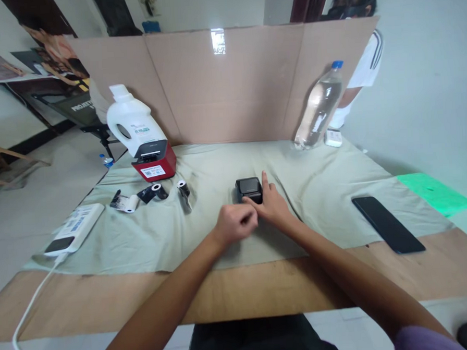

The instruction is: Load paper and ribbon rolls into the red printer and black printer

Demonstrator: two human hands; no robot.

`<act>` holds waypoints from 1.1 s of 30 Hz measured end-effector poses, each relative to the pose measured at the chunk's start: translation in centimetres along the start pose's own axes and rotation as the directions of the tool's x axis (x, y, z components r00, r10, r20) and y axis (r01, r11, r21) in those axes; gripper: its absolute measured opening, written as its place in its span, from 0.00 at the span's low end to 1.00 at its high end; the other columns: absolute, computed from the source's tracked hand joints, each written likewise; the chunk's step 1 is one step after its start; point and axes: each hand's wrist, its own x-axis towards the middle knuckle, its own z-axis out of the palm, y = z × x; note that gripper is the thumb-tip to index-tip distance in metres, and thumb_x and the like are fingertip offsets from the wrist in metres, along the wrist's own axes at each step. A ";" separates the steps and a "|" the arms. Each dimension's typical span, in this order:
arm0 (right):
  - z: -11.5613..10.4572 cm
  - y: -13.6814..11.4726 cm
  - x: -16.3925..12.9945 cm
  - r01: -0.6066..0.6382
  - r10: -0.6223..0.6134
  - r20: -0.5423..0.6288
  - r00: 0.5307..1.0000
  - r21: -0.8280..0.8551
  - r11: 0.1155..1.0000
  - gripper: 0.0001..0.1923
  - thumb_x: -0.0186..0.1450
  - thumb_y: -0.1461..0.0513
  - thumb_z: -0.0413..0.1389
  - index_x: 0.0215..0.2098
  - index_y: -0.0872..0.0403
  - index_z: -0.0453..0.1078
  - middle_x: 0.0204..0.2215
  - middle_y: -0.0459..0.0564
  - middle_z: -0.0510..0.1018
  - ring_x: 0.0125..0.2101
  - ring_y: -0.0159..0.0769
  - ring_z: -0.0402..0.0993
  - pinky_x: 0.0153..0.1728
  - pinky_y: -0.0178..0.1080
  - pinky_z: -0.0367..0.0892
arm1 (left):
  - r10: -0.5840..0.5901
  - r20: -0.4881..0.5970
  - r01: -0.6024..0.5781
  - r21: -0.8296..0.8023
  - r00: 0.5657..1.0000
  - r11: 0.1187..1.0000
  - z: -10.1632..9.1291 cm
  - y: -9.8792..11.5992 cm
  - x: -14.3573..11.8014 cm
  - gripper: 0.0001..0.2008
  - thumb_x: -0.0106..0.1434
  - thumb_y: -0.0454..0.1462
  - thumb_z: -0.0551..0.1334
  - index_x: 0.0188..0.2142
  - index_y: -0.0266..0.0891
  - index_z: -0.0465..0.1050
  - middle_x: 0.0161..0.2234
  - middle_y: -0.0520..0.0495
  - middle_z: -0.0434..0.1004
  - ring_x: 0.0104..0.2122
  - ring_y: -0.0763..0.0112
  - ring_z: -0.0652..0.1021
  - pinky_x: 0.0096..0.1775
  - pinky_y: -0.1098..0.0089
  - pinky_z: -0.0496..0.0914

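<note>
A small black box-shaped device [248, 185] with a rounded lid sits upright on the cloth in front of me. My right hand [273, 204] rests against its right side and front edge, the index finger stretched out along the side and the thumb reaching across the front. Just in front of the device, my left hand [236, 222] is curled into a loose fist, and no object shows in it. Left of the hands lie a small paper roll [183, 188] with a loose strip, a dark roll [159, 191] and a white roll [129, 202] with a printed tail.
A red and black printer [158, 163] and a white jug [134, 117] stand back left. A water bottle [320, 108] leans against the cardboard screen [229, 86]. A phone [388, 224] lies right; a corded white power bank [75, 229] lies left. People are beyond the screen.
</note>
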 end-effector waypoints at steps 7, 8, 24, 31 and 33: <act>0.2 1.9 0.3 -0.010 0.006 0.019 1.000 0.212 0.977 0.43 0.70 0.40 0.43 0.73 0.57 0.51 0.58 0.65 0.74 0.59 0.58 0.69 0.60 0.58 0.61 | -0.766 0.328 0.818 -0.390 0.553 0.423 -3.1 -6.5 5.6 0.17 0.57 0.34 0.65 0.47 0.36 0.72 0.32 0.46 0.80 0.22 0.75 0.75 0.21 0.75 0.59; 0.2 1.9 0.3 -0.017 0.012 0.024 1.000 0.211 0.977 0.42 0.71 0.40 0.43 0.73 0.57 0.53 0.58 0.65 0.75 0.59 0.58 0.70 0.60 0.58 0.62 | -0.749 0.380 0.826 -0.407 0.542 0.391 -3.2 -6.9 5.9 0.18 0.56 0.34 0.67 0.47 0.36 0.72 0.33 0.45 0.80 0.22 0.76 0.76 0.20 0.75 0.58; -0.7 1.0 -0.2 0.003 0.002 0.082 0.997 -0.067 0.998 0.36 0.74 0.49 0.39 0.70 0.65 0.58 0.55 0.68 0.77 0.53 0.56 0.77 0.51 0.51 0.70 | -0.705 0.457 0.830 -0.423 0.542 0.364 -3.1 -6.5 6.2 0.23 0.56 0.29 0.64 0.52 0.35 0.68 0.28 0.48 0.78 0.20 0.74 0.77 0.17 0.78 0.54; -0.9 0.9 -0.2 -0.021 0.033 0.101 0.994 -0.113 0.993 0.34 0.75 0.50 0.40 0.68 0.64 0.61 0.50 0.67 0.81 0.50 0.55 0.79 0.50 0.49 0.70 | -0.666 0.480 0.814 -0.434 0.572 0.386 -3.7 -6.6 6.0 0.31 0.54 0.31 0.67 0.59 0.38 0.69 0.29 0.49 0.77 0.20 0.77 0.74 0.18 0.77 0.54; -0.9 1.0 -0.2 -0.017 0.028 0.106 0.994 -0.102 0.995 0.34 0.75 0.50 0.39 0.68 0.64 0.61 0.50 0.67 0.81 0.50 0.54 0.79 0.50 0.49 0.70 | -0.621 0.505 0.797 -0.449 0.600 0.404 -4.0 -6.8 5.9 0.35 0.56 0.33 0.67 0.64 0.43 0.66 0.28 0.52 0.74 0.19 0.79 0.70 0.18 0.78 0.53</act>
